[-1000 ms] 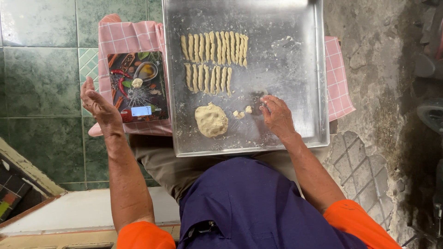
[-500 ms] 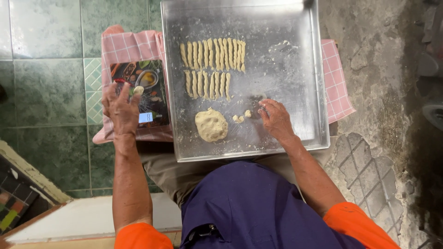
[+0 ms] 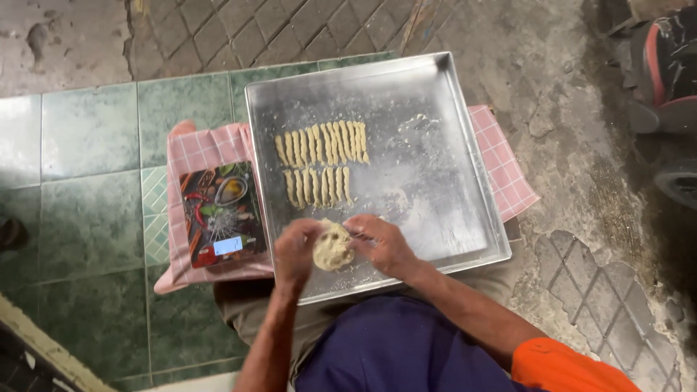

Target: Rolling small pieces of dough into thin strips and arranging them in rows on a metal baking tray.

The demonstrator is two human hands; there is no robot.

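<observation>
**Dough lump held over steel tray**

Green tiled floor meets rough concrete; square shiny steel tray sits on a pink checked cloth. Left of tray: small kitchen scale with printed food picture. Two rows of pale dough sticks lie on the tray's far-left part. Left hand and right hand both hover at the tray's near edge, grip closed on a pale round dough lump, fingers pinching from either side. Judgement: pinch small even bits, keep the lump over the tray, so pieces match the sticks.
</observation>
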